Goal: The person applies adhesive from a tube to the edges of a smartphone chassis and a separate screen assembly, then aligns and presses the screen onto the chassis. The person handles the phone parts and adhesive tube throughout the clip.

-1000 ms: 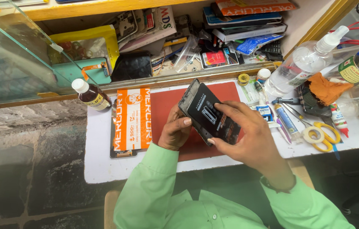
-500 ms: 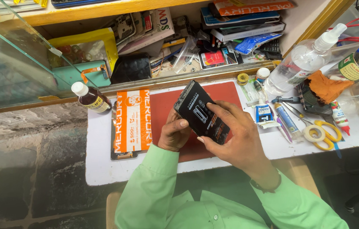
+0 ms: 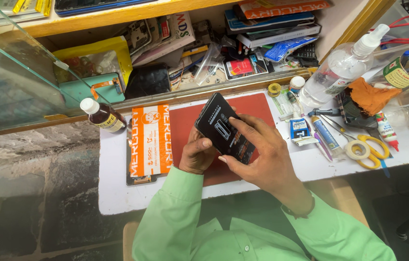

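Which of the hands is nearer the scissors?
Right. The right hand is beside the phone, closer to the scissors; the left hand is on the phone's far side.

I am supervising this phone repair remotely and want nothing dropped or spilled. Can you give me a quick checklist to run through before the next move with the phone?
1. Phone supported by both hands: ok. The left hand grips the dark phone from below, and the right hand rests on top of it.
2. Phone over the red mat, not the floor: ok.
3. Brown bottle capped: ok, white cap on.
4. Clear spray bottle upright: not ok, it lies tilted.
5. Yellow scissors away from the hands: ok, they lie off to the right.
6. Phone's inner parts intact: cannot tell.
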